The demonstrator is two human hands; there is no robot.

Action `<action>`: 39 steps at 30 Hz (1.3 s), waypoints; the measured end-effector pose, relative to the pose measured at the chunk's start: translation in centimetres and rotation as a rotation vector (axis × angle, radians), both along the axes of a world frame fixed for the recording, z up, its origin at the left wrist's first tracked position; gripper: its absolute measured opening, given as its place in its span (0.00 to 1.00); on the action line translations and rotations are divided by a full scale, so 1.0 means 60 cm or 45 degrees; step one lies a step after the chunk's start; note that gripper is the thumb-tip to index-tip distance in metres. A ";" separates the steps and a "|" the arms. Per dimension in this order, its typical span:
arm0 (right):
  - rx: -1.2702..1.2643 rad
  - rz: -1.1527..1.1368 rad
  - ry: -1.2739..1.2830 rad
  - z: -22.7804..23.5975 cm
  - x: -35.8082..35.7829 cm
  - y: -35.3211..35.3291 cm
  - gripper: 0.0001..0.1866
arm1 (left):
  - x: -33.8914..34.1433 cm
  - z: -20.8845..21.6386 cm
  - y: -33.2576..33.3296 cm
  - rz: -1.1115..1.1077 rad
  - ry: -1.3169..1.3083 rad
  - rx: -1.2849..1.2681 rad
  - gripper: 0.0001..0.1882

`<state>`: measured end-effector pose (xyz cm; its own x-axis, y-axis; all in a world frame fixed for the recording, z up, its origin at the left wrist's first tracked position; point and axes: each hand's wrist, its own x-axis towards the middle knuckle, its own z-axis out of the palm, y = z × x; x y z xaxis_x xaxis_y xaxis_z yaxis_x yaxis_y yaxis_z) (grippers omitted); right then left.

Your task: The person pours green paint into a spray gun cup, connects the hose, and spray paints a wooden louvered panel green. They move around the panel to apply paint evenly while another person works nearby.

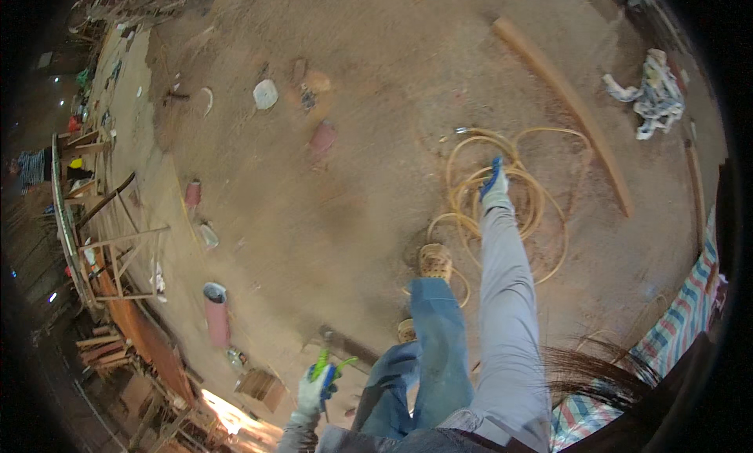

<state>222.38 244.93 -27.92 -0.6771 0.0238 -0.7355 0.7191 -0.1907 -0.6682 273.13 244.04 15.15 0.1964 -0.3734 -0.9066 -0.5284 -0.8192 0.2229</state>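
My left hand [311, 390], in a white and blue work glove, is closed around a bright green tool [322, 364] with a lever-like part and a dark grey head; its exact kind is unclear. My right arm reaches far forward. The right hand [495, 189], gloved the same way, is over a coiled yellow hose [536, 204] on the ground, its fingers stretched forward and the thumb a little apart. Whether it touches the hose cannot be made out. A metal fitting [463, 130] shows at one hose end.
A long wooden plank [561, 88] lies beyond the coil, near a crumpled cloth [657, 96]. A striped sheet [667, 327] covers the right. To the left are a reddish cylinder [217, 320], a wooden frame [129, 261] and a cardboard box [261, 388]. My clog [435, 262] stands beside the hose.
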 end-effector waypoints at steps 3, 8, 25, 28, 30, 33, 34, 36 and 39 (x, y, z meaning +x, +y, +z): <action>-0.543 0.115 -0.192 0.108 0.031 -0.059 0.20 | -0.065 -0.007 -0.051 -0.198 0.044 0.085 0.17; -1.250 0.477 -0.341 0.530 0.254 -0.131 0.20 | -0.229 0.015 -0.186 -1.079 0.527 -0.674 0.20; -0.297 1.409 0.262 1.093 0.225 -0.757 0.09 | 0.269 0.559 -0.593 -1.165 0.773 -0.688 0.25; -0.090 1.689 0.582 1.238 0.320 -0.949 0.12 | 0.353 0.591 -0.670 -0.905 0.794 -0.738 0.22; -0.242 1.802 1.212 1.348 0.391 -1.089 0.11 | 0.383 0.603 -0.734 -0.863 0.591 -1.254 0.24; -0.387 1.949 1.158 1.529 0.477 -1.259 0.12 | 0.445 0.639 -0.828 -0.226 0.308 -1.065 0.23; -0.474 2.003 1.233 1.561 0.526 -1.289 0.18 | 0.465 0.658 -0.857 -0.074 0.125 -1.222 0.20; -0.454 2.289 1.551 1.623 0.629 -1.346 0.29 | 0.507 0.701 -0.937 0.120 0.377 -1.174 0.20; -0.488 2.862 2.078 1.659 0.780 -1.370 0.26 | 0.539 0.772 -1.041 0.086 0.382 -1.267 0.19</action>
<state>269.17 162.73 71.63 0.6189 -0.7823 0.0705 -0.5589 -0.5017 -0.6602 305.47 181.59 61.48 0.0621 -0.9758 -0.2098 -0.2992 -0.2188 0.9288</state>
